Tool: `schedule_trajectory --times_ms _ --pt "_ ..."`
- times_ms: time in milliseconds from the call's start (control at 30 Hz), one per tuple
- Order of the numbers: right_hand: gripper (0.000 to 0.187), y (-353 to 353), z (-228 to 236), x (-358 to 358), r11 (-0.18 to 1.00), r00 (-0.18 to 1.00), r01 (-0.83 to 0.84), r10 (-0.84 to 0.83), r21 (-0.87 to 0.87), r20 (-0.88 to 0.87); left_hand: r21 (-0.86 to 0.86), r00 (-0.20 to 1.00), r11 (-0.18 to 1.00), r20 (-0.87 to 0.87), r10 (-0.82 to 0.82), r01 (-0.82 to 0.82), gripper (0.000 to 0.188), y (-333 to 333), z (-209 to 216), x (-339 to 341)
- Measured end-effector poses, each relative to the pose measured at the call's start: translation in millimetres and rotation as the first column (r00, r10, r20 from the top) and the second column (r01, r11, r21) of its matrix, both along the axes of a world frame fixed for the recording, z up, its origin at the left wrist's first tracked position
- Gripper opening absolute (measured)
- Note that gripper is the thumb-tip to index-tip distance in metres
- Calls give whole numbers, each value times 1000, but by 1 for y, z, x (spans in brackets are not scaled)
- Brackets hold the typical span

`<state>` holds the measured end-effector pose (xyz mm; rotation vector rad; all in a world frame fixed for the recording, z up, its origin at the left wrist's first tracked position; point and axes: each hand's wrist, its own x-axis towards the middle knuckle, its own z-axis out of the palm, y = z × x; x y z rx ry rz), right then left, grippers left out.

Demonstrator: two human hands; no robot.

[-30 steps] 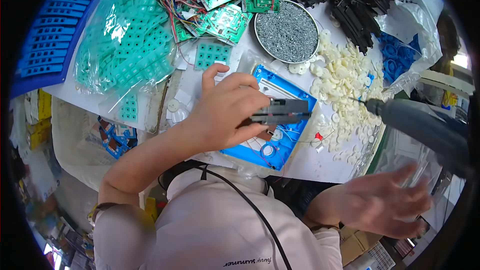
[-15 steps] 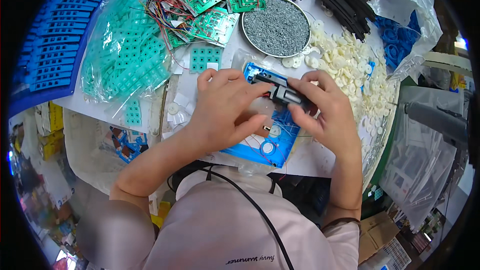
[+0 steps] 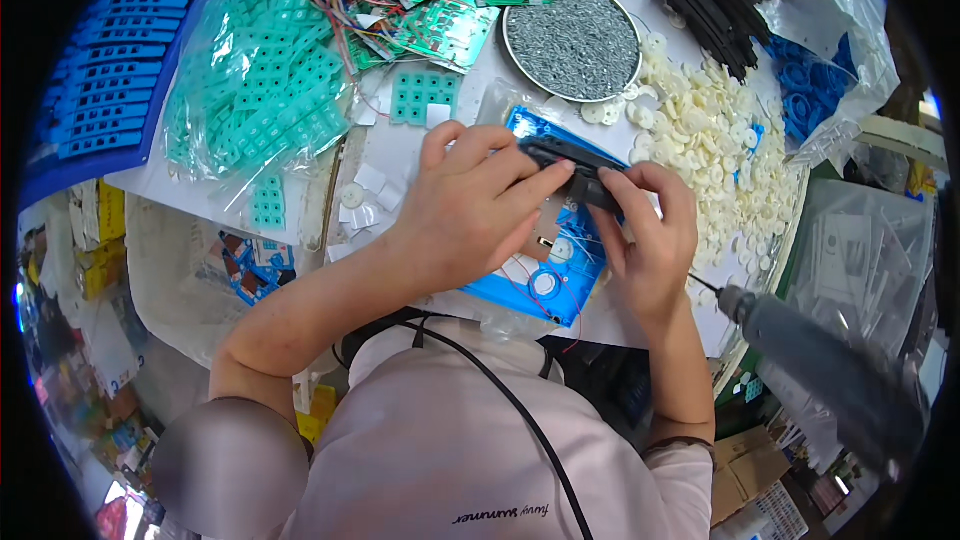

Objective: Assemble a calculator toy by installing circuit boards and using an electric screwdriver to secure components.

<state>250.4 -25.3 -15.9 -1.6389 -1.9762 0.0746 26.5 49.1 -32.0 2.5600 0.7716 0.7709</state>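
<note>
1. Head view: the left hand point(image 3: 470, 205) lies over a blue plastic housing point(image 3: 560, 285) on the white table point(image 3: 400, 155), its fingers closed on the near end of a black bar-shaped part point(image 3: 570, 162).
2. The right hand point(image 3: 645, 240) pinches the same black part from the other side, fingers curled around it, just above the housing.
3. A round tray of grey screws point(image 3: 573, 40) sits beyond the hands, with white round pieces point(image 3: 700, 130) to its right.
4. A grey power screwdriver point(image 3: 820, 370) hangs near the right wrist, untouched.

One head-worn fisheye view looks steeply down from close above; the bench point(image 3: 420, 155) fills its upper half; edges curve.
</note>
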Motion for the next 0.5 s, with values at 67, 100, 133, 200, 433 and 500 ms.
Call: schedule_trajectory --times_ms 67,100,133,200,433,500 --pt "42 -4 -4 -3 999 999 28 -29 23 33 -19 1000 1000 9 -25 25 53 4 -1 1" --pt "42 -5 -6 -5 999 999 39 -39 4 29 -28 999 999 13 -33 34 54 6 -3 2" --pt "42 -4 -7 -6 999 998 50 -50 -15 26 -66 999 997 31 -41 43 54 8 -6 1" --pt "40 2 -5 -2 994 997 37 -44 -100 -68 -138 996 988 71 -61 70 53 10 -10 1" --pt "59 30 45 48 920 877 -320 197 -225 -439 -17 994 995 25 103 -102 44 2 10 8" --pt "90 23 60 46 949 565 -308 126 -67 -816 -64 999 997 0 35 -35 38 17 16 4"
